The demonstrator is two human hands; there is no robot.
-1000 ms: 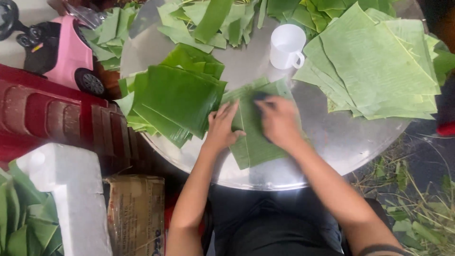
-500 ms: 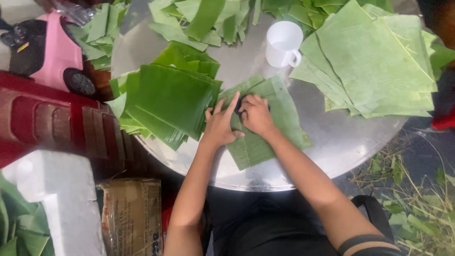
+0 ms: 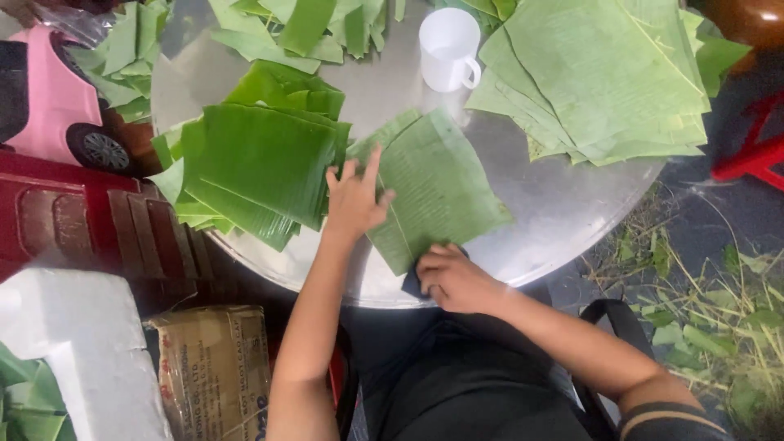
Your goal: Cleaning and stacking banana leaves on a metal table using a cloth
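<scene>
green banana leaf (image 3: 437, 192) under flat open left hand (image 3: 353, 200), right hand (image 3: 453, 278) gripping dark cloth (image 3: 412, 283) at its near edge

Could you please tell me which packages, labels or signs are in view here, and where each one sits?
Brown paper-wrapped package: on the floor at lower left, beside the left arm; blocky, tan, with blue and red print on its side.
White foam block: left of that package; plain, no label.
No signs or screens are visible.
</scene>
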